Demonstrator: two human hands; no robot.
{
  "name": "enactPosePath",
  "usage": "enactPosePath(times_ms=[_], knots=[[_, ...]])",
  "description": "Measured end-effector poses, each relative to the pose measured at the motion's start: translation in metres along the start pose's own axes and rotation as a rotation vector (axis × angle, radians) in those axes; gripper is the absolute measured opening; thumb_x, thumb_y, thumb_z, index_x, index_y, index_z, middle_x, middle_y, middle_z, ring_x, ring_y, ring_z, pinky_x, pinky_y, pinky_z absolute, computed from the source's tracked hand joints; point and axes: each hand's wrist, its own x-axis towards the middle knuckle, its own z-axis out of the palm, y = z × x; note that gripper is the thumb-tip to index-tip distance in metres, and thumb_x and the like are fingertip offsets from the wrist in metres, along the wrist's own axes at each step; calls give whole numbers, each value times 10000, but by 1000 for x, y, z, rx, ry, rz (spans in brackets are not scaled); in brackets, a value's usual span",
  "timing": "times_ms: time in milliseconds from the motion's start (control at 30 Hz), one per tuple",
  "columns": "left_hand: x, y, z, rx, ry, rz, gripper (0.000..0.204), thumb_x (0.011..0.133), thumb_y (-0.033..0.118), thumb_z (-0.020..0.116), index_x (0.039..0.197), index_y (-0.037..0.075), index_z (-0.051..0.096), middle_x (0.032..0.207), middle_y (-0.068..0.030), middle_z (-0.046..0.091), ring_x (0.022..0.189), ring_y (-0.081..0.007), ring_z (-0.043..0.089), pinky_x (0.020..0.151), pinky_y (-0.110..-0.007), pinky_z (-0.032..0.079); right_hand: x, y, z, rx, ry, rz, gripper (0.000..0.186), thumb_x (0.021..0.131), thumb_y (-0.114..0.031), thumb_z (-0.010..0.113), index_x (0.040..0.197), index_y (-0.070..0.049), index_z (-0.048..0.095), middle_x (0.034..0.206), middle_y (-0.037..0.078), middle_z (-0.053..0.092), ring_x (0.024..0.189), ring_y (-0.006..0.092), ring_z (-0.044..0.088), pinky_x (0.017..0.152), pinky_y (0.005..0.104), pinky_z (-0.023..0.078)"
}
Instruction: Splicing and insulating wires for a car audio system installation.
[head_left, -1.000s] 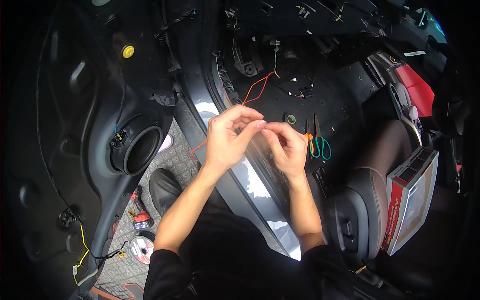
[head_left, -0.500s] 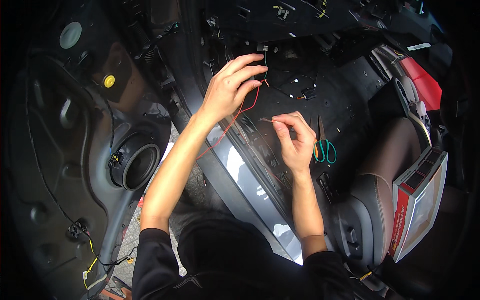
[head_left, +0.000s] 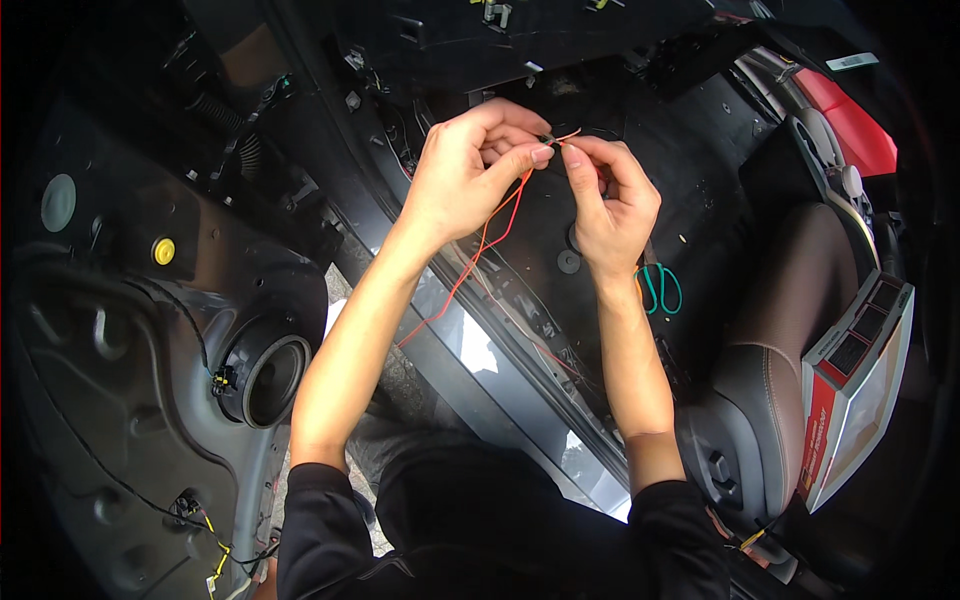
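Observation:
Over the car's floor my hands meet, fingertips almost touching. My left hand (head_left: 475, 170) pinches thin wires between thumb and fingers. A red wire (head_left: 508, 227) hangs from this pinch in a loop and runs down across the metal door sill (head_left: 478, 340). My right hand (head_left: 615, 200) is closed at the fingertips on the wires' end, just right of the left thumb. A short reddish wire tip sticks up between the two hands. Where the strands meet is mostly covered by the fingers. Scissors with teal handles (head_left: 662, 290) lie on the floor beside my right wrist.
At left stands a stripped door panel with a round black speaker (head_left: 270, 375) and a yellow plug (head_left: 163, 250). A brown seat (head_left: 790, 290) is at right, with a red and grey box (head_left: 822, 440) on it. Thin loose wires lie along the sill.
My right hand has moved up to meet the left one. The left fingers, spread before, have closed on the wires. The view has shifted slightly.

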Motion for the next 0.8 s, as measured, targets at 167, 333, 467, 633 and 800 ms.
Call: enactPosePath(times_ms=[167,333,467,633,800], knots=[[2,6,1,-345,17,-172,135,909,35,677,1005,-55,646,880,-105,713,782,-117,689,701,-224,563,5,0,5,-26,11,-14,91,870,-47,712,951,-6,720,807,73,688,694,106,634,617,230,501],[0,9,3,-389,25,-206,149,915,58,683,1009,-50,641,892,-107,709,800,-123,687,707,-239,580,7,-3,8,3,23,-2,81,866,-50,712,936,-9,722,805,83,699,693,118,645,612,239,501],[-2,9,3,-389,31,-189,162,927,91,680,1010,-43,646,892,-103,698,797,-116,674,683,-252,590,13,-13,4,-124,-28,-58,75,856,-61,716,914,-15,724,795,96,699,683,156,647,603,260,503],[-3,13,7,-361,45,-191,185,944,128,666,1011,-44,648,846,-83,677,752,-98,644,625,-246,584,17,-16,-6,-194,-95,-114,87,842,-74,717,909,-19,726,784,92,694,681,201,636,607,292,495],[-4,13,9,-335,49,-201,199,961,144,645,1010,-48,645,796,-61,649,702,-74,606,554,-230,548,23,-21,-14,-241,-175,-183,89,835,-63,706,914,-30,731,798,89,700,683,226,629,626,308,490]])
